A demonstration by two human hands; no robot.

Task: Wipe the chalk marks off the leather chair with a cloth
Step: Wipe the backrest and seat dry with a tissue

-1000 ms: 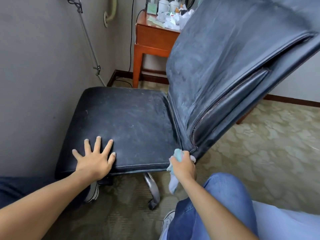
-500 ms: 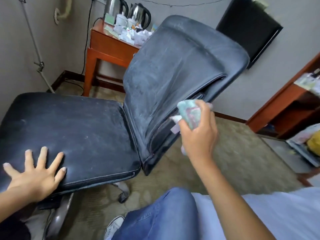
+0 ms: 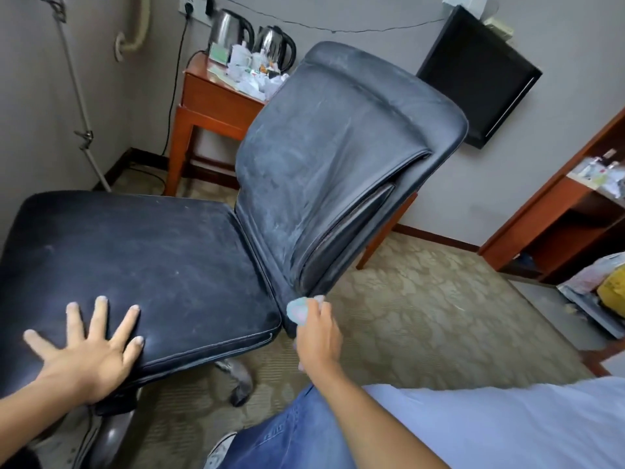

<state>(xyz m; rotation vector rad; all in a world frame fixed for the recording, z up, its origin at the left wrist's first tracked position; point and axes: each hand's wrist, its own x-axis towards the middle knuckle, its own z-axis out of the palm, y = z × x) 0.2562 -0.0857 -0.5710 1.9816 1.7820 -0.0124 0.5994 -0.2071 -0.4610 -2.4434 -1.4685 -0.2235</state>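
A: So, what does the leather chair [image 3: 236, 214] look like?

B: It is black and worn. The seat [image 3: 135, 258] is flat and wide, with thin pale scratches and little white specks on it. The back [image 3: 331, 157] leans away and has big dusty, chalky smears across the front, mostly in the middle and low down. A seam runs round the edge of the seat.

A: Where is the chair?

B: It stands on the patterned carpet [image 3: 422, 316], close to the grey wall on the left side.

A: And the cloth [image 3: 297, 309]?

B: It is small and pale, blue-green with a bit of pink. It is bunched up and pressed at the bottom corner of the back, just where the back meets the seat.

A: Who has it?

B: The right hand [image 3: 318, 336]. Its fingers are curled round the cloth and grip it.

A: What about the left hand [image 3: 88, 353]?

B: It lies flat on the front edge of the seat with the fingers spread wide. It grips nothing.

A: What else is near?

B: A knee in blue jeans [image 3: 297, 431] is at the bottom. Behind the chair is a wooden tabletop [image 3: 203, 79] with two shiny kettles [image 3: 253, 38], cups and crumpled paper. A black screen [image 3: 480, 79] hangs on the wall.
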